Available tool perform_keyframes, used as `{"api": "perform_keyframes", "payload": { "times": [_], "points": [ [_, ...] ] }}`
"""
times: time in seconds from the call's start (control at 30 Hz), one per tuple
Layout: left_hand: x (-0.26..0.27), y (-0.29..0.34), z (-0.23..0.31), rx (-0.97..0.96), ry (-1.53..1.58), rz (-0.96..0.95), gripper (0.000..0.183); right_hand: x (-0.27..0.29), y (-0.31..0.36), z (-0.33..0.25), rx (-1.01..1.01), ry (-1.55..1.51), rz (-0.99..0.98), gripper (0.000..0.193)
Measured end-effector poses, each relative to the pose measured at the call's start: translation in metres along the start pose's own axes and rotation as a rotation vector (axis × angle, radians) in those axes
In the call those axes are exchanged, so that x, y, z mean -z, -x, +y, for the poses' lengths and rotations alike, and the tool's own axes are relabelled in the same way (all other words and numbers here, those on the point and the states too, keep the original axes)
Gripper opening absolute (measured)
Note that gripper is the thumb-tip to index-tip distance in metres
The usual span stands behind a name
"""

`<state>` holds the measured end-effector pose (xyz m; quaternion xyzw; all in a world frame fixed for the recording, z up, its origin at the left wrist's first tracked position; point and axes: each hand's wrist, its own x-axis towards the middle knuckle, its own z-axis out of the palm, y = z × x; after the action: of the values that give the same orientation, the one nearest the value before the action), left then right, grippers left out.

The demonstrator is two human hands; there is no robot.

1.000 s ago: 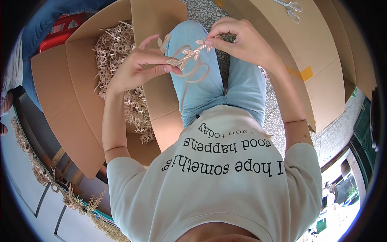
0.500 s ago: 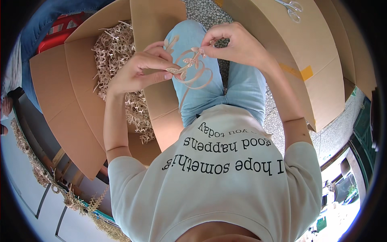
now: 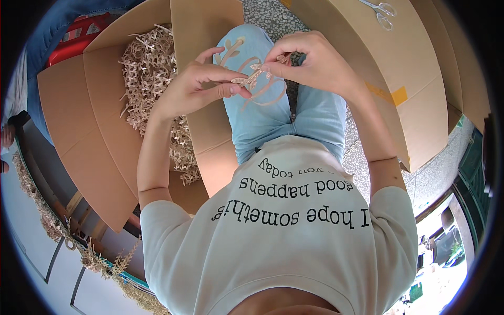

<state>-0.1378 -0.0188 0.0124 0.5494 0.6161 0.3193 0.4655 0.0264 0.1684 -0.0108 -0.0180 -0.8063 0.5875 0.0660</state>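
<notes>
A glittery beige leaf-patterned trim strip [image 3: 254,80] stretches between my hands, over my lap. My left hand [image 3: 197,89] pinches its left end between thumb and forefinger, with the other fingers raised. Thumb and fingertips of my right hand [image 3: 313,62] are closed on the right part, and a leaf end [image 3: 284,59] shows beneath those fingers. Thin beige ribbon [image 3: 273,102] loops loosely below and behind the strip. Beyond my left fingers, a pale leaf sprig [image 3: 231,51] shows against my knee; whether it joins the strip I cannot tell.
On my left stands an open cardboard box [image 3: 97,110] with a heap of similar beige leaf trims [image 3: 149,79]. Another cardboard box [image 3: 399,68] is on my right, with clear-handled scissors [image 3: 385,16] on its flap. A red stool [image 3: 79,39] is at the far left.
My left hand has shifted right and slightly away from me, closer to my right hand. The strip has tilted and moved right with it, and the ribbon loops have swung up and right.
</notes>
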Motion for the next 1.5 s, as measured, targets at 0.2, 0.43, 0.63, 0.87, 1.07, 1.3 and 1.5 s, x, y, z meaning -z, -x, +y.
{"api": "perform_keyframes", "payload": {
  "times": [0.2, 0.43, 0.63, 0.87, 1.07, 1.3, 1.5],
  "points": [
    [0.001, 0.001, 0.001, -0.025, -0.031, -0.001, 0.017, 0.0, 0.0, 0.0, 0.0, 0.019, 0.002, 0.009],
    [0.003, -0.001, 0.002, -0.067, -0.034, -0.032, 0.017, -0.002, 0.0, 0.0, 0.001, 0.046, 0.011, 0.013],
    [0.008, 0.0, -0.002, -0.079, -0.038, -0.036, 0.018, -0.005, 0.0, -0.002, 0.023, 0.079, 0.053, 0.024],
    [-0.006, -0.007, 0.001, -0.049, -0.01, 0.007, 0.018, -0.013, -0.001, 0.003, 0.086, 0.084, -0.05, 0.02],
    [0.001, -0.005, -0.001, -0.013, 0.045, -0.035, 0.016, -0.019, 0.005, 0.025, -0.123, -0.38, 0.209, 0.017],
    [0.003, 0.004, -0.008, -0.018, -0.037, 0.015, 0.016, 0.016, 0.017, 0.007, -0.323, -0.379, -0.067, 0.013],
    [0.006, 0.007, -0.006, 0.04, -0.003, 0.008, 0.016, 0.027, 0.02, -0.018, -0.123, 0.048, -0.158, 0.014]
  ]
}}
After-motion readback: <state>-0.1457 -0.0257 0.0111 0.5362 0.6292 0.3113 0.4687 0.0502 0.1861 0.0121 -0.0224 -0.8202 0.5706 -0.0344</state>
